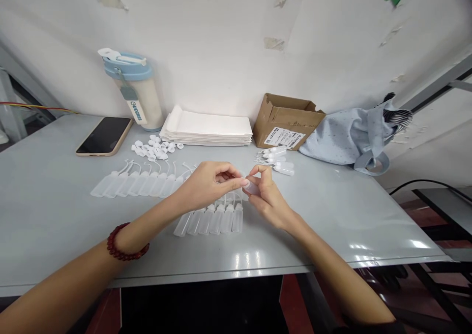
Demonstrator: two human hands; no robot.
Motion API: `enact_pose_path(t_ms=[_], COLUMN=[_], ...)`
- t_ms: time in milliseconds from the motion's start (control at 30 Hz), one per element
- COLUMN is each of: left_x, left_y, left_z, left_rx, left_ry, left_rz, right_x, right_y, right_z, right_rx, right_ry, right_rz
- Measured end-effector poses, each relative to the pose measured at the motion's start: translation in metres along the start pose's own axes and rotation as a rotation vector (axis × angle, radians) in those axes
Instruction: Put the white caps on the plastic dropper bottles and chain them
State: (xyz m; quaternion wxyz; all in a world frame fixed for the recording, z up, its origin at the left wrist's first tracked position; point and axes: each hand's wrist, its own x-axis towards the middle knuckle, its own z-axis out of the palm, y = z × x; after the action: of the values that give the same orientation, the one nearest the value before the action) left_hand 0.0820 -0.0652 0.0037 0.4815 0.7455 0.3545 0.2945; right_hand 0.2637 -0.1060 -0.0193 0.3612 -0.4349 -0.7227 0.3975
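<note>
My right hand (271, 198) holds a small translucent bottle (252, 188) between thumb and fingers, tilted toward the left. Thumb and fingers of my left hand (216, 181) are pinched at the bottle's top end; what they grip there is too small to make out. Below the hands lies a row of bottles (216, 221) with white tops. Another row of translucent bottles (138, 182) with thin looped straps extends to the left, partly hidden by my left hand. Loose white caps (155, 148) form a pile behind that row. Several more bottles (283, 167) lie beyond my right hand.
At the back stand a blue-lidded tumbler (138, 90), a stack of white sheets or envelopes (210, 127) and an open cardboard box (285, 122). A phone (104, 136) lies at left, a light blue cloth bag (342, 135) at right. The grey table's (165, 267) front edge is near my forearms.
</note>
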Motion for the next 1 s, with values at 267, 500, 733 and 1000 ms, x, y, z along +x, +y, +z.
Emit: enact_pose_path(t_ms=[267, 500, 733, 1000], left_x=[-0.004, -0.005, -0.003, -0.005], left_y=[0.001, 0.005, 0.004, 0.004], left_z=[-0.006, -0.010, -0.003, -0.005], left_rx=[0.211, 0.243, 0.234, 0.214], left_ry=[-0.103, -0.078, -0.111, -0.154], left_rz=[0.307, 0.114, 0.005, 0.098], right_x=[0.003, 0.001, -0.002, -0.004], right_y=[-0.005, -0.005, -0.002, -0.007], right_z=[-0.010, -0.009, -0.001, -0.003], right_rx=[0.515, 0.315, -0.264, -0.107], right_ry=[-0.206, -0.164, -0.075, -0.154], right_rz=[0.294, 0.185, -0.031, 0.004])
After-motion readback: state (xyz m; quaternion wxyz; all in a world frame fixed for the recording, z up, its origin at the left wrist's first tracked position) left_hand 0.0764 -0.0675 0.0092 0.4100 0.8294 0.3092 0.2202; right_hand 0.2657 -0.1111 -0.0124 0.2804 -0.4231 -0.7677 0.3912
